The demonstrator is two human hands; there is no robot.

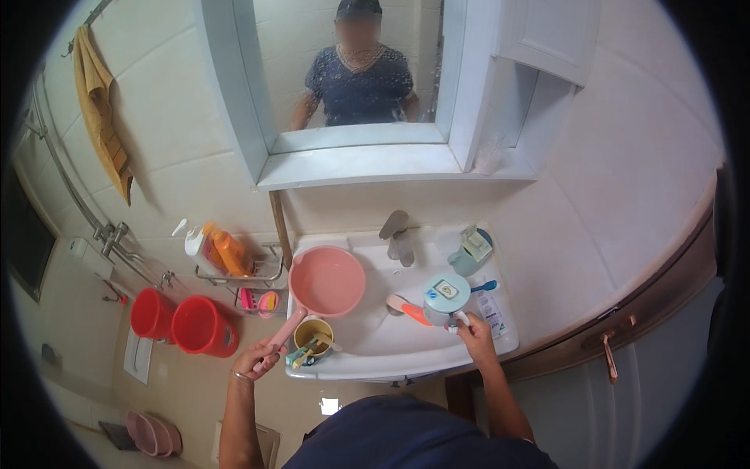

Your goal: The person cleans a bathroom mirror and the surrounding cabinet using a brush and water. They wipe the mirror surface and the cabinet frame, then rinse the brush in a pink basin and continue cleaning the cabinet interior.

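My left hand (pixel 261 357) grips the long handle of a pink plastic water dipper (pixel 328 281). The dipper's round bowl is over the left side of the white washbasin (pixel 375 349). Between my right hand's fingers (pixel 477 337) is the white handle of a lidded mug (pixel 430 316), held over the basin's right half. Its pale blue lid (pixel 447 293) carries a small avocado picture. An orange-and-beige brush (pixel 415 311) lies in the basin, partly behind the mug. Near my left hand, a yellow cup (pixel 304 331) holds several toothbrushes on the basin's front left corner.
A metal faucet (pixel 398 237) rises at the back. At right are a teal mug (pixel 466 264), a blue handle (pixel 485 286) and a printed white packet (pixel 494 313). A wire rack (pixel 269 267) with bottles and two red buckets (pixel 205 328) stand left. A mirror (pixel 287 70) hangs above.
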